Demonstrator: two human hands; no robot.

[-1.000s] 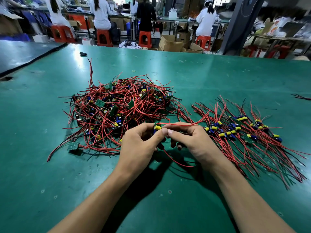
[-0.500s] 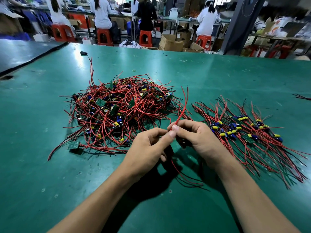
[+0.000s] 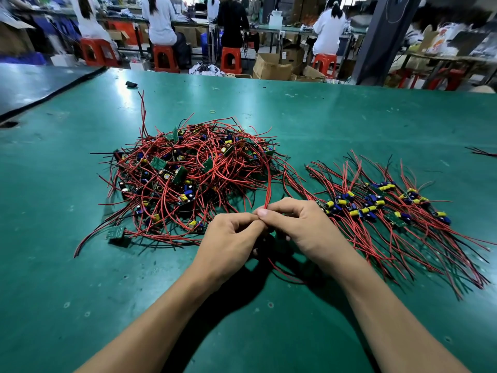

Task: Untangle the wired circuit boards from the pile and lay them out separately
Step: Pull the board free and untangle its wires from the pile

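Note:
A tangled pile of small green circuit boards with red and black wires [image 3: 188, 179] lies on the green table, left of centre. To its right, several wired boards [image 3: 376, 208] lie spread out side by side, wires fanned toward me. My left hand [image 3: 231, 238] and my right hand [image 3: 298, 224] meet in front of the pile, fingertips together. Both pinch one red wire [image 3: 267, 181] that rises from the fingers and arcs back over the pile. More wire hangs below my hands; the board it belongs to is hidden under them.
The green table [image 3: 322, 125] reaches far back, with a small black object [image 3: 131, 84] and a yellow rubber band [image 3: 212, 112] on it. A stray wire end [image 3: 481, 152] lies at the right edge. Beyond the table, people sit on red stools among cardboard boxes.
The board with yellow parts that showed between my fingers has gone out of sight under my hands. The red wire swung from lying sideways to standing up, then arced back over the pile.

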